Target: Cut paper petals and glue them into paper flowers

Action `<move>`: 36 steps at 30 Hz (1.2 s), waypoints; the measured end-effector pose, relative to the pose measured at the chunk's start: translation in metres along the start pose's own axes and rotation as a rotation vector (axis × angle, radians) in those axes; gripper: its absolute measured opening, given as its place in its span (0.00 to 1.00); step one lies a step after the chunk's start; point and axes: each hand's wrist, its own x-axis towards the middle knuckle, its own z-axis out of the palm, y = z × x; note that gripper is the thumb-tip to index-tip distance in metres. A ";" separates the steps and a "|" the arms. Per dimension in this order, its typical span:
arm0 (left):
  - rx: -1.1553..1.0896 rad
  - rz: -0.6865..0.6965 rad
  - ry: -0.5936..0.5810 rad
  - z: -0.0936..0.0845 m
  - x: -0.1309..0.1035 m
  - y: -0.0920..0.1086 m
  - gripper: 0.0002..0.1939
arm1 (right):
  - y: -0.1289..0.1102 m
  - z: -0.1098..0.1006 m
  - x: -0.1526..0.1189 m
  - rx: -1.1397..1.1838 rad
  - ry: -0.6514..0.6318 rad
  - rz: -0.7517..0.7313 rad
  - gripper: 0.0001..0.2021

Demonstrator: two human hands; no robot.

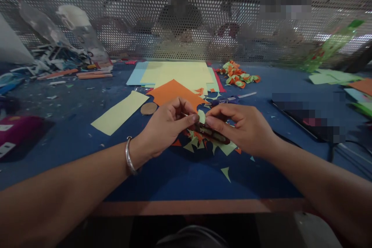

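A small pale green piece of paper (201, 117) is pinched between my two hands above the table. My left hand (171, 122) holds its left side between thumb and fingers. On the opposite edge are the closed thumb and fingertips of my right hand (242, 126). Just under the hands is a dark reddish-brown object with slots (213, 135), partly hidden; its kind and whether a hand touches it I cannot make out. Green and orange paper scraps (194, 143) lie below. Behind my left fingers, an orange sheet (174, 91) with curved cut edges lies flat.
A pale yellow-green strip (120, 112) and a round brown disc (148, 108) lie left. Stacked coloured sheets (177, 71) and a pile of orange-green paper shapes (240, 75) are behind. A bottle (90, 38) stands back left; a dark phone-like slab (302, 120) lies right.
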 end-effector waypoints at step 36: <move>-0.027 0.015 -0.061 0.006 -0.003 -0.001 0.14 | 0.003 0.003 0.000 0.059 -0.009 0.079 0.11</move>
